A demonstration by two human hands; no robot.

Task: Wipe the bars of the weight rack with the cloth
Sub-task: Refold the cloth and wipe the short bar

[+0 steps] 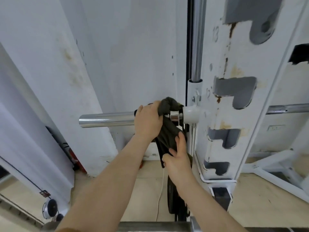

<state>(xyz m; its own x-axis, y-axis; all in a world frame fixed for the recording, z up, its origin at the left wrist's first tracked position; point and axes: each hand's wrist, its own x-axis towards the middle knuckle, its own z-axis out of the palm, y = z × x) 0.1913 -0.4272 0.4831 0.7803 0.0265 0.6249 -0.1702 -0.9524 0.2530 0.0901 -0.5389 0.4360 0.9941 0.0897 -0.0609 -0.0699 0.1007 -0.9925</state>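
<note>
One limp dark cloth (168,133) | left hand (147,120) grips | chrome bar (107,120) (smooth, round)

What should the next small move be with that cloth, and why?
Probably slide the left hand, gripping the cloth round the chrome bar, toward the bar's free end: the cloth is bunched by the white collar, and the rest of the bar lies uncovered. The right hand holds the hanging tail.

Dark olive cloth (168,133), chrome bar (107,121), white rack (237,114)
</note>
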